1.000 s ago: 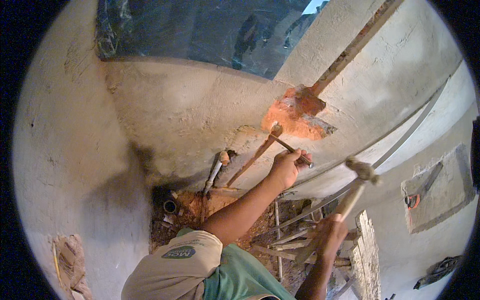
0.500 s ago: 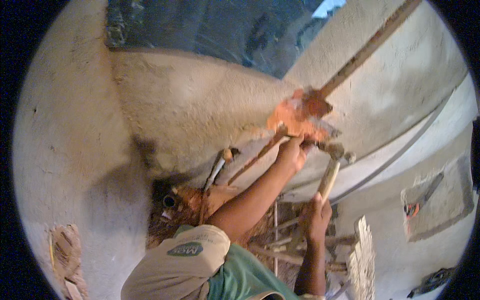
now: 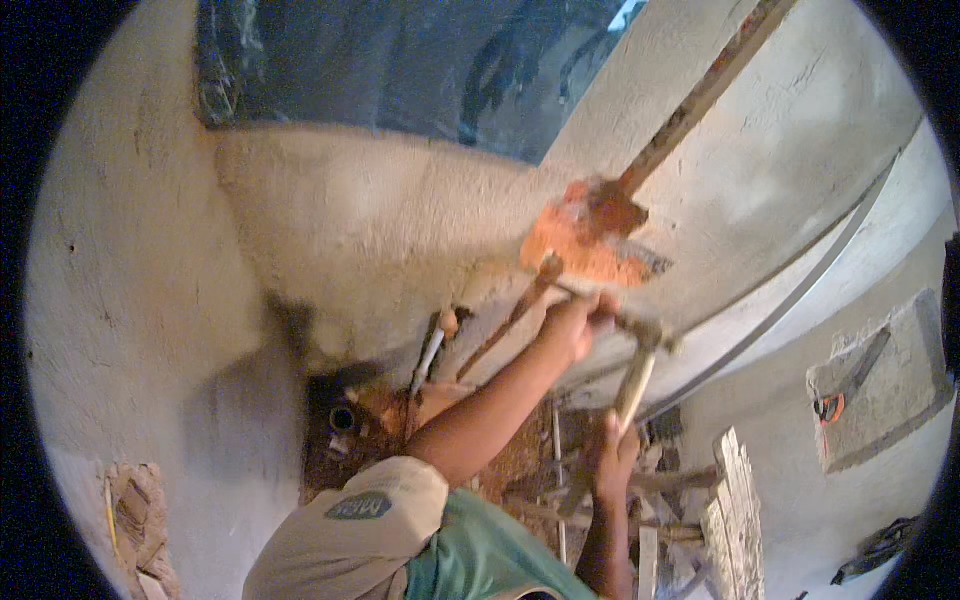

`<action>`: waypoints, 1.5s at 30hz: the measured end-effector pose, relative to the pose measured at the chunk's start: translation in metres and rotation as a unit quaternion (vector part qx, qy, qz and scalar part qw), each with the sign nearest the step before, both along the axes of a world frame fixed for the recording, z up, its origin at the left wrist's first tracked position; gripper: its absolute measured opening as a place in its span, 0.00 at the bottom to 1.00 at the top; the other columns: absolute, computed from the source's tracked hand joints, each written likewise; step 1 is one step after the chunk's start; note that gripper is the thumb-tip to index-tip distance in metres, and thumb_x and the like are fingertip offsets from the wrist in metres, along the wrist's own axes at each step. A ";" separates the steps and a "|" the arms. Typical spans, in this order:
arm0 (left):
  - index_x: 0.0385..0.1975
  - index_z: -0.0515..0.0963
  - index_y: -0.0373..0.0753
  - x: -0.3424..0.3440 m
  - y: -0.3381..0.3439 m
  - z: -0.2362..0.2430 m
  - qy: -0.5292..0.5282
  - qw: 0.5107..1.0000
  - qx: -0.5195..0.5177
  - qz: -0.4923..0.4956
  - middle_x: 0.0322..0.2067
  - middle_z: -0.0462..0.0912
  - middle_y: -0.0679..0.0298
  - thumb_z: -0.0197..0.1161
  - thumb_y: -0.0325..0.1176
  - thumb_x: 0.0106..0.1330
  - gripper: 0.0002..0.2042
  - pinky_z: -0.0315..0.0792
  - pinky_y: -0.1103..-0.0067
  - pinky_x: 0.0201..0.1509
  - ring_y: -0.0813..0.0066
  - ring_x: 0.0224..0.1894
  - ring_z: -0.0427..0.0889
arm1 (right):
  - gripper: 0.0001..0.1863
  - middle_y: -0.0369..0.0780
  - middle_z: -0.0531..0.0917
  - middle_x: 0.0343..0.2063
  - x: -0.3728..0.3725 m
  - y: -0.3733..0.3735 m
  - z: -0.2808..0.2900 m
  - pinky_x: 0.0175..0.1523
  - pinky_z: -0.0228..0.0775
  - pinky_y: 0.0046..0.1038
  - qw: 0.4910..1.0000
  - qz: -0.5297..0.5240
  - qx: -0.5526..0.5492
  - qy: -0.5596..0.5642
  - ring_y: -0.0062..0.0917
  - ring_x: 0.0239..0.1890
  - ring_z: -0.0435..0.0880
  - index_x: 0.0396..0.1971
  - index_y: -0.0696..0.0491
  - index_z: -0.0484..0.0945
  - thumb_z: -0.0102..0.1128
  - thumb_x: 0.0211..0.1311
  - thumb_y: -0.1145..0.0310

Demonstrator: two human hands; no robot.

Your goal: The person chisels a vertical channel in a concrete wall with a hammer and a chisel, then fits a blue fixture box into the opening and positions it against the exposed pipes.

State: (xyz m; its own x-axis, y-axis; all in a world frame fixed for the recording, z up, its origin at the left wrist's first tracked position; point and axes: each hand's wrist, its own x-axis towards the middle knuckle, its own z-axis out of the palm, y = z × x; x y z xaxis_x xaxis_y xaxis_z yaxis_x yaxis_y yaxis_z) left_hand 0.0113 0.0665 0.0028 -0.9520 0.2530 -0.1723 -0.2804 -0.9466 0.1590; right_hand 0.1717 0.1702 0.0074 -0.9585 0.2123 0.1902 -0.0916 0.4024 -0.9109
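The person's left hand (image 3: 578, 325) is raised to the plastered wall (image 3: 330, 230), its fingers wrapped round a slim metal chisel (image 3: 570, 290). The chisel's tip sits at the lower edge of the broken orange patch (image 3: 585, 235), where the plaster is gone and brick shows. From that patch a narrow groove (image 3: 700, 100) runs up and to the right through the grey plaster.

The right hand (image 3: 612, 462) is lower and nearer, closed round the bottom of a pale wooden hammer handle (image 3: 634, 385). The handle rises almost straight from the fist, and the hammer head (image 3: 650, 332) lies just to the right of the left hand, close to the chisel's struck end; whether they are touching is hard to tell, since that part of the view is blurred.

Below and left of the left hand, a second groove holds a thin pipe (image 3: 430, 355) with an orange fitting, and under it a dark hole (image 3: 342, 418) opens in the wall near reddish rubble. Loose wooden slats (image 3: 735, 500) lie to the right of the right forearm. Far to the right, a grey block (image 3: 890, 390) lies on the floor with a small orange-handled tool (image 3: 830, 408) on it. A blue sheet (image 3: 420, 70) covers the opening at the top of the wall. The person's beige sleeve (image 3: 350, 530) fills the lower middle of the view.
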 end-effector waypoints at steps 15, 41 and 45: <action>0.34 0.69 0.36 0.037 -0.028 0.000 0.139 0.983 -0.118 -0.015 0.34 0.74 0.60 0.54 0.30 0.58 0.07 0.73 0.69 0.40 0.66 0.38 0.75 | 0.32 0.38 0.68 0.14 0.065 0.022 0.047 0.17 0.64 0.22 0.951 -0.100 -0.034 0.291 0.21 0.14 0.69 0.23 0.58 0.65 0.43 0.52 0.37; 0.31 0.69 0.31 0.020 -0.031 0.009 0.089 0.995 -0.048 -0.016 0.33 0.75 0.54 0.49 0.28 0.61 0.06 0.74 0.74 0.40 0.67 0.36 0.76 | 0.17 0.39 0.72 0.22 0.043 -0.019 -0.025 0.32 0.62 0.24 0.999 -0.021 -0.024 0.021 0.22 0.26 0.68 0.32 0.61 0.69 0.47 0.58 0.59; 0.30 0.68 0.30 0.045 -0.023 0.006 0.097 0.990 -0.092 -0.048 0.33 0.74 0.56 0.49 0.28 0.61 0.06 0.75 0.70 0.39 0.67 0.37 0.75 | 0.17 0.36 0.71 0.21 0.061 -0.008 -0.021 0.31 0.62 0.24 0.994 -0.058 -0.021 0.087 0.21 0.25 0.67 0.31 0.59 0.68 0.47 0.58 0.57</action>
